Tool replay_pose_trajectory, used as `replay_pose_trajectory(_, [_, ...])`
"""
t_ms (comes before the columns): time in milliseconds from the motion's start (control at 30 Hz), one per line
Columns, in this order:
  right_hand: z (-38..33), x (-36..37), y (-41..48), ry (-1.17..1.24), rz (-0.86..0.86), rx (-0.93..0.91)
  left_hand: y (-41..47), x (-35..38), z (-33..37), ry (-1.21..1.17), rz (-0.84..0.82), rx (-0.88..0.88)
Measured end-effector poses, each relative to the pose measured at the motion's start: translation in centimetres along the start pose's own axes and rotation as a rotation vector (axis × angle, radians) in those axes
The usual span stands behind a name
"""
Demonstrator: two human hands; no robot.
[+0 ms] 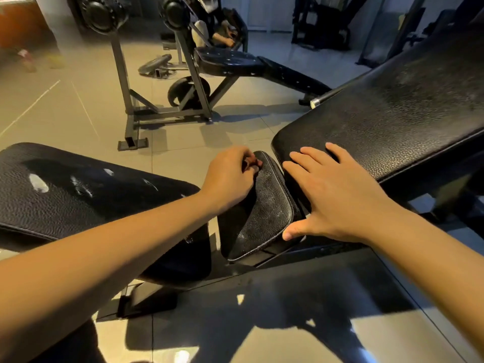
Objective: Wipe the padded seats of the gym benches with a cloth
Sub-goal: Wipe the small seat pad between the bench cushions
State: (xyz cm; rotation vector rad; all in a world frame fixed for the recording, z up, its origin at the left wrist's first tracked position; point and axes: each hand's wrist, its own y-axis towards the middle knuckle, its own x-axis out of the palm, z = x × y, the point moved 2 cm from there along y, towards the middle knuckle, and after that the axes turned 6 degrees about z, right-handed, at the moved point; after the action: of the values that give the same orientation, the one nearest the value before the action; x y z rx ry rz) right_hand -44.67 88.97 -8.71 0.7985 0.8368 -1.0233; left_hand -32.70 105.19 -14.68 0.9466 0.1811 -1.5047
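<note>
A small black padded seat sits tilted in the middle, its leather scuffed and dusty. My left hand lies on its far left edge with the fingers curled over the rim; something small and reddish shows between the fingertips, and I cannot tell what it is. My right hand rests flat with spread fingers across the lower end of the long black backrest pad, its thumb beside the seat's right edge. No cloth is plainly visible.
Another black bench pad with worn white patches lies at the left. Farther back stands a grey-framed bench with a weight plate leaning on its frame. A person sits behind it. Tiled floor lies between the benches.
</note>
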Motion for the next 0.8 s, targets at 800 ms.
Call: replay_pose_trajectory(800, [-0.1,0.3,-0.3,0.002,0.022,-0.015,-6.4,-4.6,-1.8,0.189,-0.321,-0.005])
